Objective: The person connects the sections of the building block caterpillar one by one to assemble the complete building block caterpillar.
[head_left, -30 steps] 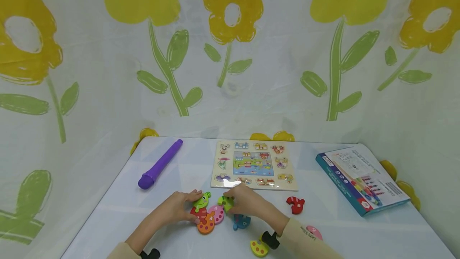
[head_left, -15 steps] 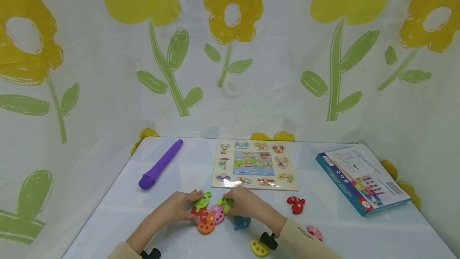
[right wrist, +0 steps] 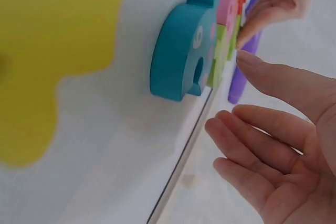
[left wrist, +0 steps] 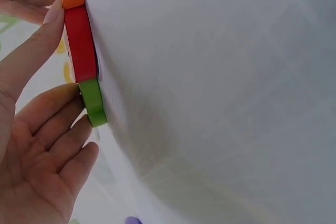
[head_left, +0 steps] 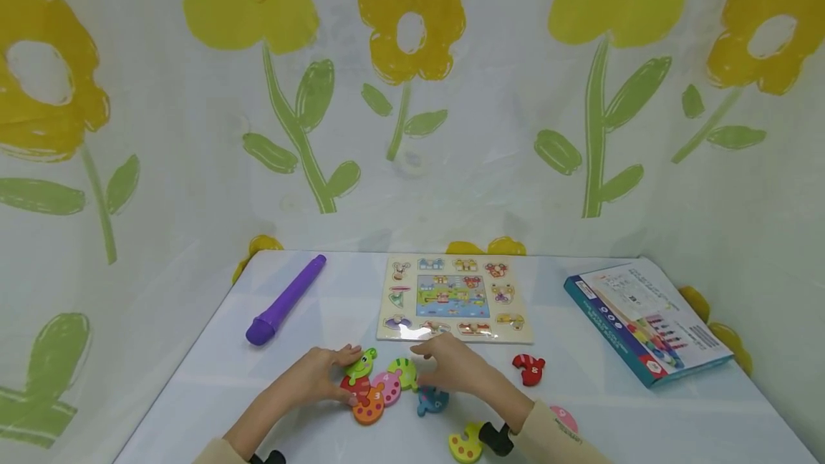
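Joined wooden number-puzzle pieces lie on the table: a green head piece with a face (head_left: 361, 367), a red piece (left wrist: 80, 43), an orange dotted piece (head_left: 369, 410), a pink dotted piece (head_left: 389, 387) and a green striped piece (head_left: 404, 372). My left hand (head_left: 314, 377) holds this chain at its left end, thumb at the red-orange seam and fingertips against the green head. Just right of the striped piece, my right hand (head_left: 456, 364) has loosely spread fingers with nothing between them. Below it lies a blue piece (right wrist: 176, 51) marked 6.
Loose pieces lie to the right: yellow dotted (head_left: 464, 446), red striped (head_left: 530, 369) and pink (head_left: 564, 418), partly behind the right sleeve. Farther back are a picture puzzle board (head_left: 454, 335), a purple microphone-shaped stick (head_left: 286, 301) and a flat box (head_left: 647, 317).
My right hand has let go of the green striped piece and drawn slightly to the right, its fingers opening. The left hand keeps its place on the chain.
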Motion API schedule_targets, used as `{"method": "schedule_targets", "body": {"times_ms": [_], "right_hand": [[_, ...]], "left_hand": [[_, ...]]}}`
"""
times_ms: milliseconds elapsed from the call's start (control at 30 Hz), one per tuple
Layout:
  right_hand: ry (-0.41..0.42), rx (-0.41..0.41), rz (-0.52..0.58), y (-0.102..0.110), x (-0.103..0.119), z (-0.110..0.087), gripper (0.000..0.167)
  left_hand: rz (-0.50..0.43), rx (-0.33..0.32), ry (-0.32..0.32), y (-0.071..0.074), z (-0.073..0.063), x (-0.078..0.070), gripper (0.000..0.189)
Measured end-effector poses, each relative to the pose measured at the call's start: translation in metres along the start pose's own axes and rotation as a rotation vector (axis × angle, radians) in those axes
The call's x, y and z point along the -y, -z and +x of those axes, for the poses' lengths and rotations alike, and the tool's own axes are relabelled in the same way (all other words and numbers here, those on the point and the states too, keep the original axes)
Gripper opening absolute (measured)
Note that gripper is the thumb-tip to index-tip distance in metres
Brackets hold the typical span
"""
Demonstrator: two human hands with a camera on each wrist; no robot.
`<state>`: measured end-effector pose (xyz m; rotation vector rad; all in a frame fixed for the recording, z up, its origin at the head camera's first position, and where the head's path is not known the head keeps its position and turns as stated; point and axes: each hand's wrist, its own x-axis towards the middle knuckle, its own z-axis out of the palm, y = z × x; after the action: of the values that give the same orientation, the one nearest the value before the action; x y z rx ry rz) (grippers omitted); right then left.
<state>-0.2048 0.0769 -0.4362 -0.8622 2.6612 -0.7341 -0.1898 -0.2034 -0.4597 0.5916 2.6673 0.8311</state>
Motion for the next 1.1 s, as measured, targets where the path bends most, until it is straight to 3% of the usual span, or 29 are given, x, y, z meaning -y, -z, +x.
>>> {"method": "schedule_targets", "body": {"times_ms": [367,867,1100], "right_hand": [[0.010,-0.034,0.033,0.004,-0.009,-0.020,0.042],[-0.076,0.049,0.063,0.000,-0.006,-0.036,0.037],[-0.005,0.058,0.042,-0.007,-0.010,-0.032,0.039]], "left_hand": [[-0.002,0.007,0.011,-0.002,0.001,0.000,0.079],[0.004,-0.003,0.014,-0.002,-0.001,0.003,0.081],[0.006,0.002,0.027,-0.001,0.001,0.002,0.081]]}}
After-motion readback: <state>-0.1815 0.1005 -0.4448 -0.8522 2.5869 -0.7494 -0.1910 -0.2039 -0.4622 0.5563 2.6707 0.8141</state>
